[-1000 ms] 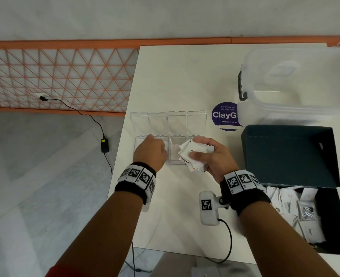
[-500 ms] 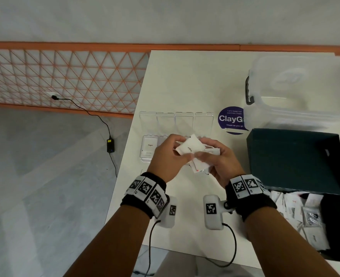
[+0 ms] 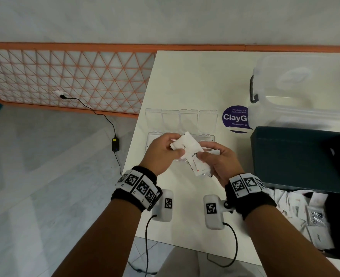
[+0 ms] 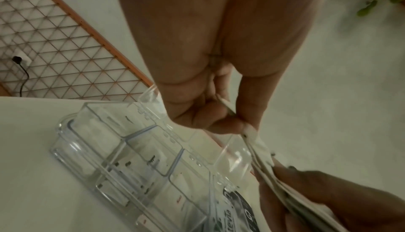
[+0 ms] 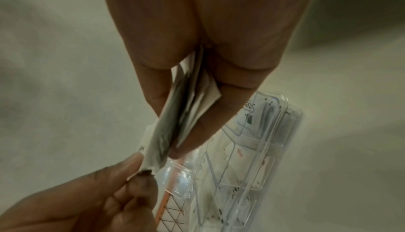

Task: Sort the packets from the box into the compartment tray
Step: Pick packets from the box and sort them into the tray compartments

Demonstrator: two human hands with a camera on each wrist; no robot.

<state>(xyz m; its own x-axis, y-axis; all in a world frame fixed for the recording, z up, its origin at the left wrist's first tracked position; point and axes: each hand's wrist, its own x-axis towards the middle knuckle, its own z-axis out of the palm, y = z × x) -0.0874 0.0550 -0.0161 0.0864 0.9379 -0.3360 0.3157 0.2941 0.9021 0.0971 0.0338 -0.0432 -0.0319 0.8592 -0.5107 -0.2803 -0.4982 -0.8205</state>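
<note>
at the centre of the head view, both hands meet just above a clear compartment tray (image 3: 209, 118) that sits on a white table (image 3: 195, 76). right hand (image 3: 220, 161) grasps a fanned stack of white packets (image 3: 200, 166), thumb on top and fingers underneath. left hand (image 3: 161, 151) pinches the corner of the top packet (image 3: 186, 145), which carries the printed word "sugar"; the packet beneath it shows "pepper". in the left wrist view, thumb and forefinger close on the thin edge of that packet, with the tray below, lower centre of the frame; a few packets already lie in its compartments, though which ones hold what is hard to tell through the clear walls. in the right wrist view the stack (image 5: 186, 107) is seen edge-on, squeezed between thumb and fingers.

the tray's lids stand open toward the upper part of the frame. to its right lies a round purple sticker (image 3: 236, 118) on the table, and beyond that, upper right, a translucent lidded tub (image 3: 305, 90) with a dark handle. at the right edge sits a dark green box (image 3: 297, 158) with its flap raised, and more white packets (image 3: 297, 208) lie loose inside, lower right. each wrist wears a black band with square black-and-white markers and a small white camera unit. at left, a black cable (image 3: 97, 114) runs along the grey floor from a wall socket.
</note>
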